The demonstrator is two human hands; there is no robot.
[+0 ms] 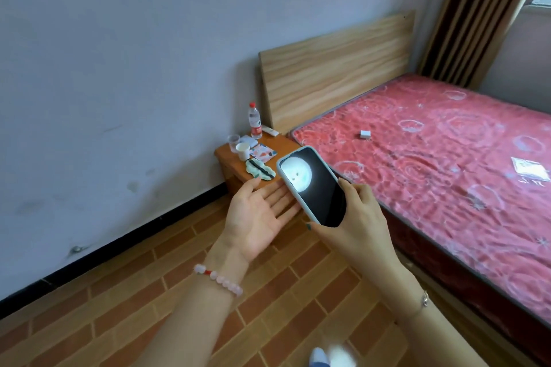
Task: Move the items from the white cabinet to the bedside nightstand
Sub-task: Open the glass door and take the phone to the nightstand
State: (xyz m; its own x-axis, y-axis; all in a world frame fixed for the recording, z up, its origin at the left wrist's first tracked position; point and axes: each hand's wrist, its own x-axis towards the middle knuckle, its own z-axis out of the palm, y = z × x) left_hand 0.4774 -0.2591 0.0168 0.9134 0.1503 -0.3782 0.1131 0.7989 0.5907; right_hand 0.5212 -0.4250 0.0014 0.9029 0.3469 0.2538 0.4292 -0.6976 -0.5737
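One phone (pixel 316 188) — base pinched by right hand (pixel 357 217), left hand (pixel 256 217) fingers (pixel 283 197) beneath

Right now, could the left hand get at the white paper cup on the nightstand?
Probably yes: the left hand is open and empty; only a low cloud-shaped item lies before the paper cup.

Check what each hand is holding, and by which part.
Right hand grips the phone by its lower end, across the long edges. Left hand is open, palm up, holding nothing.
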